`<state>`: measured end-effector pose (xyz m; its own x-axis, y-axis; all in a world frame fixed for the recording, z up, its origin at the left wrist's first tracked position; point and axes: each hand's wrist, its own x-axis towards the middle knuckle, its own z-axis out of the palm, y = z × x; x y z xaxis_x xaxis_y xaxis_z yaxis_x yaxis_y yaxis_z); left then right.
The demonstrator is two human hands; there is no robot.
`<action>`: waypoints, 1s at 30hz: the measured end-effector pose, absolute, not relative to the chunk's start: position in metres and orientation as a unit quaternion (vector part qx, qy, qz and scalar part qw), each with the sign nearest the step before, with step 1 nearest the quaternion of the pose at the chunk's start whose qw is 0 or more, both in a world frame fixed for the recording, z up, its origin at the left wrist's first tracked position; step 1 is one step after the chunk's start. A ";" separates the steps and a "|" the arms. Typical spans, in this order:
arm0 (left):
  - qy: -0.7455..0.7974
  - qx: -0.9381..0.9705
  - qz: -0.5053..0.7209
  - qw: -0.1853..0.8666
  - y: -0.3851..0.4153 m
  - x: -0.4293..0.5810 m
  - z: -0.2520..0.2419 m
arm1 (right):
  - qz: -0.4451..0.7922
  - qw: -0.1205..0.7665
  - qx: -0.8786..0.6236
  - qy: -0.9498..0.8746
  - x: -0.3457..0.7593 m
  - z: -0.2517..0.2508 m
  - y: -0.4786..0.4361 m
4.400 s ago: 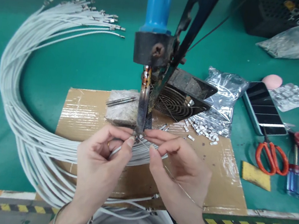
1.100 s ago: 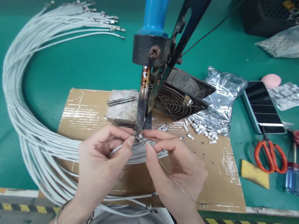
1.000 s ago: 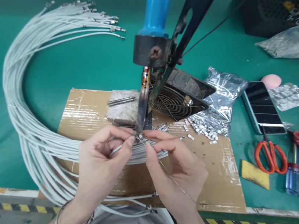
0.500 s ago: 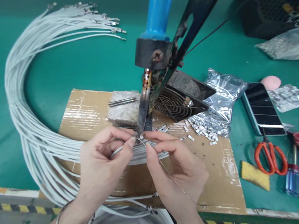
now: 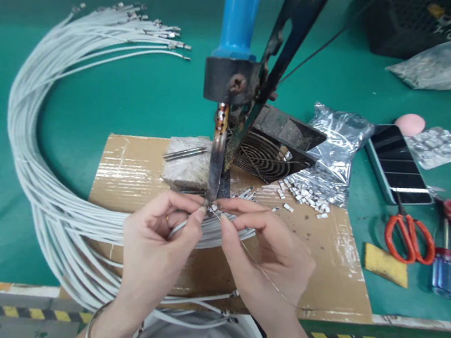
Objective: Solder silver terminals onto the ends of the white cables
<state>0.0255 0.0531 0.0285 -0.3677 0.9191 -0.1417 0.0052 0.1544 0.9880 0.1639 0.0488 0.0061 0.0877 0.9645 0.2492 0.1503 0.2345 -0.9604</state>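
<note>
Under the tip of a mounted soldering iron (image 5: 217,162), both hands meet closely. My left hand (image 5: 162,244) pinches a white cable (image 5: 177,228) near its end. Thumb and forefinger of my right hand (image 5: 270,253) are closed on a thin strand of solder wire (image 5: 261,271), which trails back over the palm toward the wrist. A small metallic connector (image 5: 214,207) sits between the fingertips, right at the iron's tip; fingers partly hide it. Behind and below the hands runs a thick bundle of white cables (image 5: 68,183), curving up to the left.
Cardboard (image 5: 336,274) covers the work spot. Behind it stand a small fan (image 5: 263,155) and a pale block (image 5: 185,172). Loose connector pieces (image 5: 305,196) lie near a silvery bag (image 5: 333,145). To the right are a phone (image 5: 398,162), orange scissors (image 5: 408,239) and a screwdriver (image 5: 443,272).
Almost nothing differs. My left hand has shifted very slightly to the right; the right hand and the iron keep their places.
</note>
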 end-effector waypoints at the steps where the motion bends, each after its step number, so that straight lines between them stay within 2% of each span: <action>1: 0.628 0.368 0.536 0.428 0.053 0.025 0.028 | 0.371 0.549 -0.493 -0.564 0.164 0.006 0.049; 30: 0.626 0.374 0.528 0.434 0.051 0.024 0.027 | 0.368 0.559 -0.491 -0.558 0.163 0.004 0.048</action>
<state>0.0237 0.0514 0.0271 -0.3423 0.9279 -0.1480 0.0097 0.1610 0.9869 0.1629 0.0480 0.0037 0.1070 0.9592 0.2616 0.1369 0.2463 -0.9595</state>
